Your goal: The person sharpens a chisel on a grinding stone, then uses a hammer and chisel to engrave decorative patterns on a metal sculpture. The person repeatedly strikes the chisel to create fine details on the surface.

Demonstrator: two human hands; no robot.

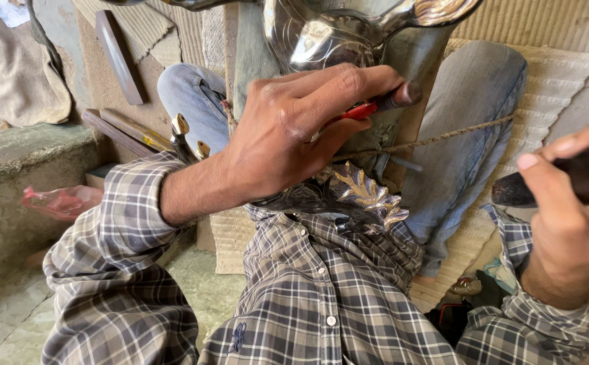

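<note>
— What's that piece on your lap?

— An embossed metal piece (348, 192), shiny silver with gilt leaf relief, lying between my knees over rough woven matting (545, 88); a cord (443, 140) crosses it.

— And your hands?

— My left hand (294, 128) is curled tight around a red-handled tool (369, 108), resting on the metal. My right hand (565, 216) is closed around a dark handle (578, 179), off to the side.
</note>
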